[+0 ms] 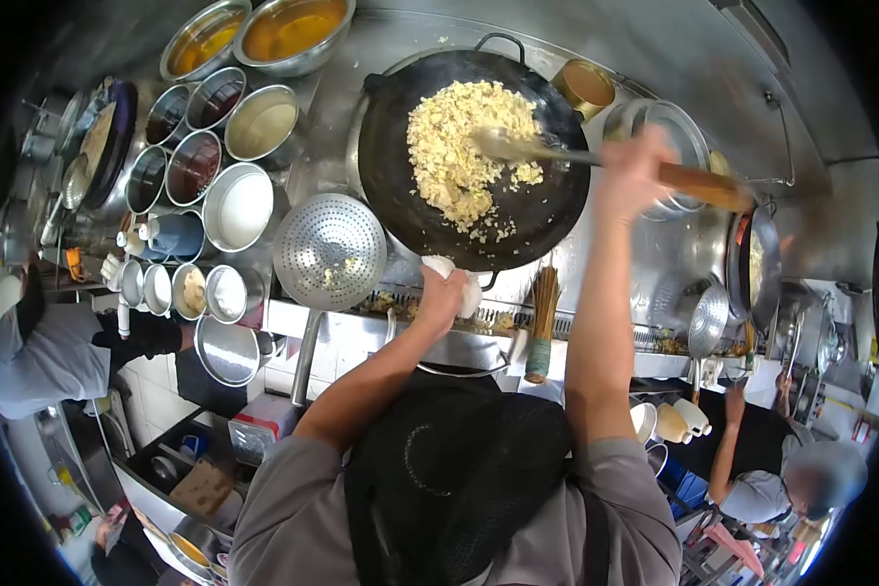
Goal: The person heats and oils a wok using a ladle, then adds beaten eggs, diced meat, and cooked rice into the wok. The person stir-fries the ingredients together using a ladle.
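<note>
A large black wok (381, 146) holds a heap of chopped yellow-and-white food (464, 161) that looks like scrambled egg or fried rice. My right hand (637, 174), smeared a little by motion, is closed around a long-handled wok ladle (503, 146) with a wooden grip. The ladle's head rests in the food near the wok's middle. At the wok's near edge, my left hand (442, 301) grips a folded white cloth (467, 293) against the rim, beside the near loop handle. A perforated strainer (329, 252) with food bits in it lies just left of the wok.
Metal pots of sauces and seasonings (238, 207) crowd the left, with two bowls of orange liquid (293, 29) behind. A bamboo brush (543, 322) stands near the stove's front edge. Co-workers stand at far left (54, 361) and far right (757, 493).
</note>
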Action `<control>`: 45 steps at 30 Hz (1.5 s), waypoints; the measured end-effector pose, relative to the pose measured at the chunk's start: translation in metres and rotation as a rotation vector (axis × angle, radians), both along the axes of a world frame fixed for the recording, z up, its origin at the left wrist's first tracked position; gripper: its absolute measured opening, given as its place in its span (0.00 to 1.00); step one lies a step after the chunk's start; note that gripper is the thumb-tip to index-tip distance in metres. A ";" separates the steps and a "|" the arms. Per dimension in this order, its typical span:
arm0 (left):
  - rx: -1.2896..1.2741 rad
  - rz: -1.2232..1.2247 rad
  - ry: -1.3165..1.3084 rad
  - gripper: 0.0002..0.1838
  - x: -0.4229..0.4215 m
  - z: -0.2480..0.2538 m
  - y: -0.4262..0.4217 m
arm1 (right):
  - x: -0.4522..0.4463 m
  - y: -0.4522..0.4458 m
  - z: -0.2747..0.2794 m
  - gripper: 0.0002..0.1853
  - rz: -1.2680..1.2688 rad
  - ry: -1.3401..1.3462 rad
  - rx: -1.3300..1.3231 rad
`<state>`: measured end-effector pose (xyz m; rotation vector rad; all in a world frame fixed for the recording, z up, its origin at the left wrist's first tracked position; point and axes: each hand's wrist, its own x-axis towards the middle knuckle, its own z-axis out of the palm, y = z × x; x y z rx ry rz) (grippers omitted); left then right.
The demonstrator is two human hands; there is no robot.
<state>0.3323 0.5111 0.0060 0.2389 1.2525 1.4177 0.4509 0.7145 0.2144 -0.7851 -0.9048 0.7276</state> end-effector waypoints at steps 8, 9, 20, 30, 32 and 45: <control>-0.068 -0.014 0.136 0.27 0.000 -0.023 0.007 | -0.050 -0.004 0.058 0.23 0.051 -0.213 -0.068; -0.042 -0.019 0.160 0.27 -0.001 -0.023 0.006 | -0.037 0.006 0.056 0.23 0.096 -0.109 0.045; 0.012 -0.070 0.231 0.30 -0.003 -0.016 0.006 | -0.092 -0.015 0.062 0.21 0.247 -0.282 -0.096; 0.024 -0.072 0.328 0.28 -0.004 -0.018 0.009 | -0.094 -0.042 0.043 0.22 0.571 -0.628 -0.105; 0.002 -0.082 0.149 0.26 -0.006 -0.006 0.007 | -0.093 -0.071 0.058 0.23 0.499 -0.828 0.141; -0.037 -0.066 0.310 0.26 -0.004 -0.011 0.005 | -0.041 -0.089 -0.047 0.21 0.067 -0.961 -0.025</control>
